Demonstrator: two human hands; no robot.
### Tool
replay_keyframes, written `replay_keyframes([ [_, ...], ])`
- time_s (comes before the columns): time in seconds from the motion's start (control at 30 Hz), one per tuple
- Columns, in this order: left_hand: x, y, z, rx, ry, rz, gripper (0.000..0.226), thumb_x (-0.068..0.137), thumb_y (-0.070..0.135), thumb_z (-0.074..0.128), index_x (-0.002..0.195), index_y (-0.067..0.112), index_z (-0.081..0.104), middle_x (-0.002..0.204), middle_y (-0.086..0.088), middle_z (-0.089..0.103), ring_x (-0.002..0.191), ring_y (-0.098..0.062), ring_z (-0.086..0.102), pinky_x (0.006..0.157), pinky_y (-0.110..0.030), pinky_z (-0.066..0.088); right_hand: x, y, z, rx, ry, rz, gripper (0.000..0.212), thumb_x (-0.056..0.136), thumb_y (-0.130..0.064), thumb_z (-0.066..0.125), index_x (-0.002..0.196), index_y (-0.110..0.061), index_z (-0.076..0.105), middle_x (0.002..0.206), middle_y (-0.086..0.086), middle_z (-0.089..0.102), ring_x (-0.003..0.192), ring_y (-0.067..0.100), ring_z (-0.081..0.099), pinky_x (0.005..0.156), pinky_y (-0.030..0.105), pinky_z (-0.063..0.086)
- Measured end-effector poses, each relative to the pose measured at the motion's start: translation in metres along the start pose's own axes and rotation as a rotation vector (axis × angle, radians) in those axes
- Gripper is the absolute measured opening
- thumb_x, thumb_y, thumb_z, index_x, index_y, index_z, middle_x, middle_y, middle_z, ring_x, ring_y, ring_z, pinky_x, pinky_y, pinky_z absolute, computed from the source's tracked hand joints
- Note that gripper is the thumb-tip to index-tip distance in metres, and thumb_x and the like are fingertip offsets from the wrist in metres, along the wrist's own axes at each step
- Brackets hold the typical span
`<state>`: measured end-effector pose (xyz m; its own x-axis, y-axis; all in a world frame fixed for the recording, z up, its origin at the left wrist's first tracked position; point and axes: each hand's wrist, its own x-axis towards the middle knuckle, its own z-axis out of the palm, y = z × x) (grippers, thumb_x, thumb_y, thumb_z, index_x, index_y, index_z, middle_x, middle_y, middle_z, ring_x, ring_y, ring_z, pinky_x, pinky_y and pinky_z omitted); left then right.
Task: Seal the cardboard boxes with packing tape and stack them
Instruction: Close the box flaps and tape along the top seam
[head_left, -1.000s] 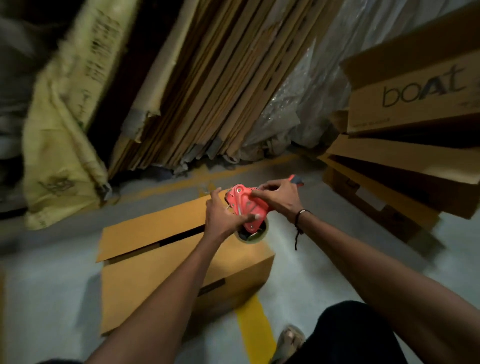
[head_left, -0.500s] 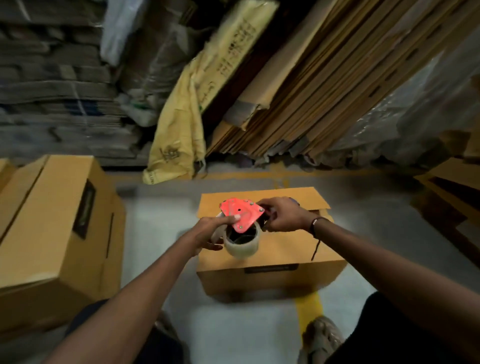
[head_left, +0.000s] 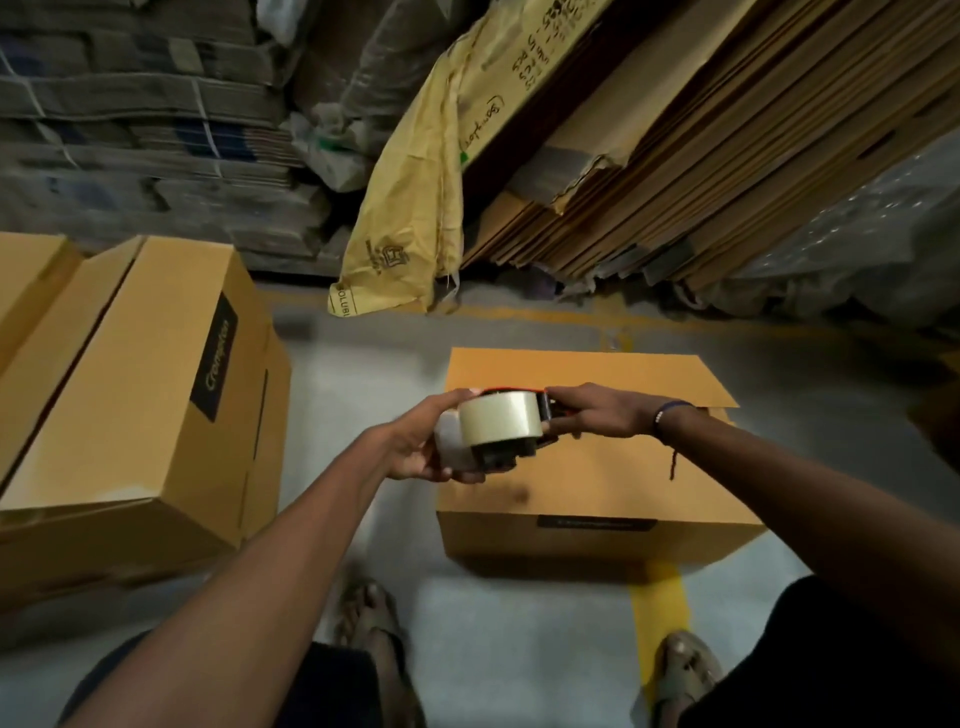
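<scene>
Tape dispenser (head_left: 501, 428) at frame centre, held in the air above the cardboard box (head_left: 592, 467), roll of clear tape facing the camera, thin red edge of its frame showing on top. Left hand (head_left: 423, 447) grips the roll end from the left, fingers curled under and round it, thumb on top. Right hand (head_left: 592, 415) grips the handle end from the right, fingers wrapped round it; dark beaded bracelet (head_left: 670, 415) on that wrist with a cord hanging down. Box sits on the grey floor (head_left: 363, 364) at centre right, top flaps folded down, far flap edge sticking out slightly on the right; dark label on its near side, text too blurred to read. Yellow floor stripe (head_left: 660, 603) runs out from under the box toward lower right. Larger box (head_left: 140, 395) at left of frame, dark label on its side. Yellow sack (head_left: 415, 208) and flat cardboard sheets (head_left: 701, 145) lean at upper centre and upper right. Bundled flattened cartons (head_left: 130, 119) stacked upper left. Two sandalled feet at bottom edge.
</scene>
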<state>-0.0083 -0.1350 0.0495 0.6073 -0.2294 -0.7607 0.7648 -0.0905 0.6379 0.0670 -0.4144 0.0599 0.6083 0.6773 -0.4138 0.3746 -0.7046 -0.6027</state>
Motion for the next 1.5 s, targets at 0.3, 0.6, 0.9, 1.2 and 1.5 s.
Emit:
replay_keyframes([
  [0.3, 0.058, 0.007, -0.015, -0.204, 0.312, 0.078, 0.077, 0.102, 0.070, 0.033, 0.101, 0.001, 0.067, 0.073, -0.009, 0.066, 0.051, -0.014, 0.054, 0.045, -0.021, 0.038, 0.043, 0.033, 0.005, 0.522, 0.272, 0.175, 0.052, 0.089, -0.069, 0.037, 0.084, -0.024, 0.062, 0.071, 0.005, 0.064, 0.070, 0.029, 0.045, 0.067, 0.044, 0.036],
  [0.6, 0.111, 0.006, 0.012, -0.742, 0.133, 0.115, 0.033, 0.105, 0.030, 0.055, 0.126, 0.005, 0.059, 0.129, -0.023, 0.061, 0.108, -0.036, 0.063, 0.079, -0.053, 0.056, 0.070, 0.023, 0.003, 0.581, 0.343, 0.231, 0.104, 0.082, -0.095, 0.007, 0.072, -0.012, 0.070, 0.066, 0.009, 0.061, 0.059, 0.020, 0.050, 0.061, 0.031, 0.041],
  [0.9, 0.120, 0.004, 0.007, -0.962, 0.103, 0.081, 0.029, 0.104, 0.025, 0.059, 0.122, 0.002, 0.056, 0.112, -0.023, 0.057, 0.088, -0.033, 0.056, 0.055, -0.040, 0.061, 0.082, 0.019, 0.002, 0.472, 0.332, 0.195, 0.119, 0.091, -0.084, -0.002, 0.088, 0.016, 0.061, 0.060, 0.013, 0.057, 0.047, 0.015, 0.047, 0.051, 0.022, 0.041],
  [1.2, 0.117, 0.003, -0.011, -0.929, 0.186, 0.109, 0.015, 0.104, -0.002, 0.053, 0.118, -0.004, 0.057, 0.114, -0.031, 0.054, 0.097, -0.035, 0.060, 0.059, -0.042, 0.063, 0.084, 0.025, 0.001, 0.342, 0.377, 0.223, 0.110, 0.099, -0.072, -0.003, 0.075, 0.013, 0.061, 0.060, 0.015, 0.061, 0.045, 0.011, 0.050, 0.059, 0.026, 0.036],
  [1.5, 0.135, 0.008, -0.016, -0.311, 0.710, 0.396, 0.019, 0.092, -0.004, 0.071, 0.097, 0.011, 0.059, 0.093, -0.017, 0.070, 0.066, -0.024, 0.068, 0.064, -0.033, 0.061, 0.095, 0.042, 0.003, 0.291, 0.458, 0.176, 0.097, 0.103, -0.069, 0.003, 0.056, -0.006, 0.060, 0.060, 0.018, 0.067, 0.050, 0.018, 0.056, 0.072, 0.039, 0.047],
])
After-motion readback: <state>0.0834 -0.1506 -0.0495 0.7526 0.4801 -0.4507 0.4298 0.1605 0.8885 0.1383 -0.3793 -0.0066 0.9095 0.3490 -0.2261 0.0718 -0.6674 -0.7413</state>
